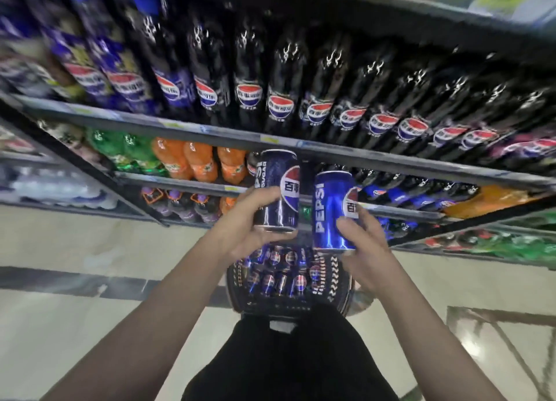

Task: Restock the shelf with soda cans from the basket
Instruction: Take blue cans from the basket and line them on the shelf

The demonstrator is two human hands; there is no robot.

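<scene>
While both hands are raised in front of the shelves, each one grips a soda can upright, its long axis standing nearly vertical with the top toward the shelving. The left hand [252, 223] has its fingers wrapped round the lower half of the dark can [278, 190], and the right hand [365, 244] clasps the bright blue can [332, 211] near its base; the two cans sit just beside each other, a narrow gap between them. Of the two, the dark can is held higher and seems nearer the shelf edge [331, 149] that runs right behind it, so the left hand looks better placed to set down first. Below the hands, the basket [331, 283] on the floor holds many more cans, so most of the restocking appears to remain. Rows of cola bottles [249, 78] fill the shelf above, orange bottles [198, 160] the level behind, and pale glossy floor tiles [75, 325] spread around.
</scene>
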